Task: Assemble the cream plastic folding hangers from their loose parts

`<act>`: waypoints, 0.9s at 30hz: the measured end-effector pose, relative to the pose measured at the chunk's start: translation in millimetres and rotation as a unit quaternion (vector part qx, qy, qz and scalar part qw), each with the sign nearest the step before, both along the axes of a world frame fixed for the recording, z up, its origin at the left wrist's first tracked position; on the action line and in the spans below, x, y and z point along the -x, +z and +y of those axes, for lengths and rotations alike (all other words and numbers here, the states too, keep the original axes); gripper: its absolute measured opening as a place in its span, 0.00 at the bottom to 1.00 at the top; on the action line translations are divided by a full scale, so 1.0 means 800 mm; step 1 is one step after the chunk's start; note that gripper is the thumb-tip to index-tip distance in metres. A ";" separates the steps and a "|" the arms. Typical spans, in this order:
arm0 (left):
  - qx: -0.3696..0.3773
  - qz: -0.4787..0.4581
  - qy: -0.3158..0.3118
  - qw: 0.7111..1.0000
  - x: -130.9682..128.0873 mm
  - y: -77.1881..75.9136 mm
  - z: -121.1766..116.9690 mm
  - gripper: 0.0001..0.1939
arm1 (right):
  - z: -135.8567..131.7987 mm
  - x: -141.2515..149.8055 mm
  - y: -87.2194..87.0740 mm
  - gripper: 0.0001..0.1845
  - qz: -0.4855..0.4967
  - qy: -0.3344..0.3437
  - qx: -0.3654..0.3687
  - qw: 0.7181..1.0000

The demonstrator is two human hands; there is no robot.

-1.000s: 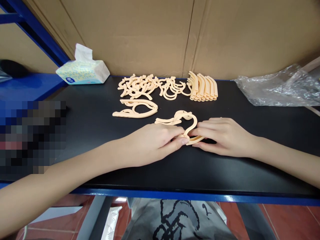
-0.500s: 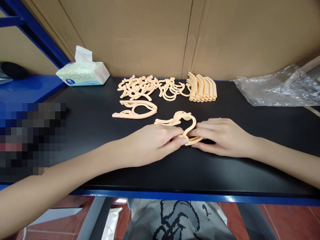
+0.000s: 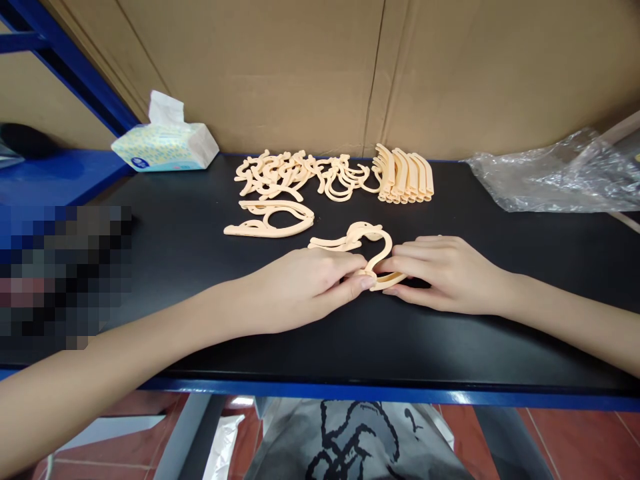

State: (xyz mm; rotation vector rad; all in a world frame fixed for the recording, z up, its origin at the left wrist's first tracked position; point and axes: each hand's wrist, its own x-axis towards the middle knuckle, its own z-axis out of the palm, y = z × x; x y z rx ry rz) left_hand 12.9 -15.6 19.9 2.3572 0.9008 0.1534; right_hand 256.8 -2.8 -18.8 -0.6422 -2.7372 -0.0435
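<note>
The cream hook-shaped piece (image 3: 387, 247) looks to me like smooth, matt plastic; the black flat tabletop (image 3: 380, 343) has a soft sheen; the clear crumpled plastic sheet (image 3: 540, 179) is glossy, the brown cardboard panel (image 3: 280, 73) matt.

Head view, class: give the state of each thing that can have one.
Left hand, fingers pinching hanger hook
Right hand, fingers gripping hanger arm
Folding hanger, folded
Loose hanger parts, heaped
Curved hanger arms, stacked
Tissue pack, open, tissue sticking up
Plastic bag, crumpled

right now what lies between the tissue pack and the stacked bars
In the head view, a heap of peach curved pieces lies between the tissue pack and stacked bars.
</note>
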 end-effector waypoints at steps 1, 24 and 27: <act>0.000 0.000 0.000 1.000 0.000 0.000 0.000 0.17 | 0.000 0.000 0.000 0.10 -0.001 -0.001 0.000 1.000; -0.020 0.002 -0.006 1.000 -0.001 -0.002 -0.002 0.16 | 0.000 0.001 0.001 0.09 0.000 0.001 -0.009 1.000; -0.025 0.003 -0.008 1.000 0.000 -0.002 -0.002 0.16 | -0.001 0.001 0.001 0.10 -0.001 0.000 -0.007 1.000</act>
